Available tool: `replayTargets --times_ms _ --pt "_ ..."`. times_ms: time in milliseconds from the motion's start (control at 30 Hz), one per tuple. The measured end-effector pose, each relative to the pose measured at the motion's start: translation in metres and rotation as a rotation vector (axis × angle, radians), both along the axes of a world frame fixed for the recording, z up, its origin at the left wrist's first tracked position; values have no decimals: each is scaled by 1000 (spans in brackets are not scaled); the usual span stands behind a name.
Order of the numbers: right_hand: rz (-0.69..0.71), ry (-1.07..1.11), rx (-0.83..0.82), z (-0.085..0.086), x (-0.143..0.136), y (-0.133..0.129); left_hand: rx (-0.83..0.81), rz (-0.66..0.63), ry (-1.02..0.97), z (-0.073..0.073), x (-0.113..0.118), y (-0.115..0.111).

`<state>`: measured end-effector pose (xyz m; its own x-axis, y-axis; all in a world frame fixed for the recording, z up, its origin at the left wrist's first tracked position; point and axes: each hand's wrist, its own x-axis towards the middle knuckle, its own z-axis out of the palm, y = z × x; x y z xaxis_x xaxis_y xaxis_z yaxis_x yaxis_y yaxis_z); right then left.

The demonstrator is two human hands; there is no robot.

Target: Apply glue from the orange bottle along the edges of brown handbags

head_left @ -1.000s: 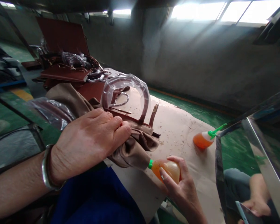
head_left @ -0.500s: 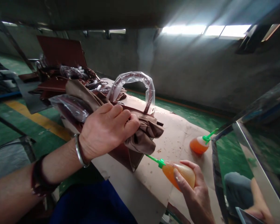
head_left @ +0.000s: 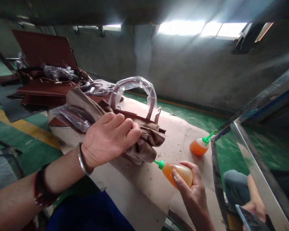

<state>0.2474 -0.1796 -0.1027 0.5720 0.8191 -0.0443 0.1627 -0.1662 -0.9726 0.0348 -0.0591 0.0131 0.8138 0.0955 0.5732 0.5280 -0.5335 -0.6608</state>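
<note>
My left hand point(head_left: 112, 138) is closed on the brown lining of a handbag point(head_left: 146, 141), its knuckles up. The bag is dark red-brown, and its arched handle point(head_left: 132, 84) is wrapped in clear plastic. My right hand point(head_left: 191, 181) grips a squeeze bottle point(head_left: 175, 173) of orange liquid. The bottle lies tilted, its green nozzle pointing left at the bag's lining; the nozzle's tip meets the edge of the folds, and I cannot tell whether it touches. Much of the bag's body is hidden behind my left hand and forearm.
A second orange bottle point(head_left: 199, 147) with a green nozzle stands on the paper-covered table point(head_left: 178, 128). Brown bag pieces point(head_left: 45, 89) are piled at the far left. A metal frame point(head_left: 252, 160) rises at the right, and beyond it a person's hand holds a phone point(head_left: 251, 218).
The view has swung slightly right, so most things sit further left. The bag looks tipped lower, with less of its dark side showing. Both hands keep their grips.
</note>
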Motion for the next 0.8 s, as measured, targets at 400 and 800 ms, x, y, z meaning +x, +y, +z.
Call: replayTargets --times_ms 400,800 --pt "148 -241 -67 -29 1 6 -157 60 -94 -30 -30 -43" --pt "128 -178 -72 -25 -4 1 -322 116 -152 -50 -51 -68"
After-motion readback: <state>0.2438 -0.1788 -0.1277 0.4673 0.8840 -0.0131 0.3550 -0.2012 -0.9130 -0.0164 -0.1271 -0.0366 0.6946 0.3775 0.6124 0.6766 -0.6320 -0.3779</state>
